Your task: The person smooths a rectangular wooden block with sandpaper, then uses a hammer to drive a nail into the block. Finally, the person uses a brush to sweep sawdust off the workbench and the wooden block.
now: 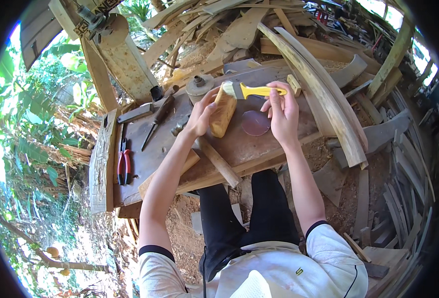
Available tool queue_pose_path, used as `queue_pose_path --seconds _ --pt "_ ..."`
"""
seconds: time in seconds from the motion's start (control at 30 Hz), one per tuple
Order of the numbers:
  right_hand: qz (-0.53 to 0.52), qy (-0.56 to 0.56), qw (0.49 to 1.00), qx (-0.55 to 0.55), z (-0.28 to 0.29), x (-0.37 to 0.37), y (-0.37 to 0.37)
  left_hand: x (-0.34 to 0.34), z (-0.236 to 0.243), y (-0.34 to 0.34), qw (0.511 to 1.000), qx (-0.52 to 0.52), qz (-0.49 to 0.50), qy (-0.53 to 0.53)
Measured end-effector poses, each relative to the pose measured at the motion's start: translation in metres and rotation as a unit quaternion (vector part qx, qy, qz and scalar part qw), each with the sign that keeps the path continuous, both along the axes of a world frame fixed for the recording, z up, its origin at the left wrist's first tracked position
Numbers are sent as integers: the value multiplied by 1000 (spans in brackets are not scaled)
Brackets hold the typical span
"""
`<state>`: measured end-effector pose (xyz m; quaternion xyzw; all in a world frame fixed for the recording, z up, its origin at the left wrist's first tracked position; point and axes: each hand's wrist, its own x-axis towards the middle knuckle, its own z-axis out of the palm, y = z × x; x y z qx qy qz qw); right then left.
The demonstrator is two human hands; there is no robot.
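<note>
My left hand point(203, 115) grips a small honey-coloured wooden block point(223, 115) by its left side, holding it tilted over the workbench point(179, 141). In my right hand point(283, 111) is a paintbrush point(259, 91) with a yellow handle, pinched near the handle's end. Its pale bristles rest at the block's upper end. Just below the brush handle, a round reddish-brown sanding disc point(255, 123) lies on the bench. Beneath my left forearm is a hammer, its wooden handle point(217, 161) pointing toward me. A dark round metal container point(199, 86) stands behind my left hand.
Red-handled pliers point(124, 161), a screwdriver-like tool with a dark handle point(159, 118) and a whetstone-like grey bar point(135, 113) lie on the bench's left. Long curved timber pieces point(323, 94) lean along the right. Wood offcuts point(229, 37) are heaped behind.
</note>
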<state>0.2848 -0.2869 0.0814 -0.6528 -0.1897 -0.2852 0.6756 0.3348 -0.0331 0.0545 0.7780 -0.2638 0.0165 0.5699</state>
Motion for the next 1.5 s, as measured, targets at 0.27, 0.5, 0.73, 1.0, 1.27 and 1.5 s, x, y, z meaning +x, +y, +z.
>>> queue_pose_path --seconds 0.27,0.5,0.73,1.0,1.27,1.5 --pt "123 37 991 -38 10 -9 -13 2 -5 2 999 -7 -3 31" --pt "20 13 998 -62 4 -9 -15 1 -8 -2 998 21 60 25" --pt "-32 30 997 -58 -9 -7 -14 0 -8 0 999 36 29 -11" --pt "-76 65 993 -56 -32 -9 -15 0 -4 -5 999 -7 -1 32" --pt "43 116 990 72 -39 -30 3 7 -10 2 1000 -2 -2 -2" --pt "-1 99 992 79 -37 -32 15 4 -5 13 1000 27 7 -2"
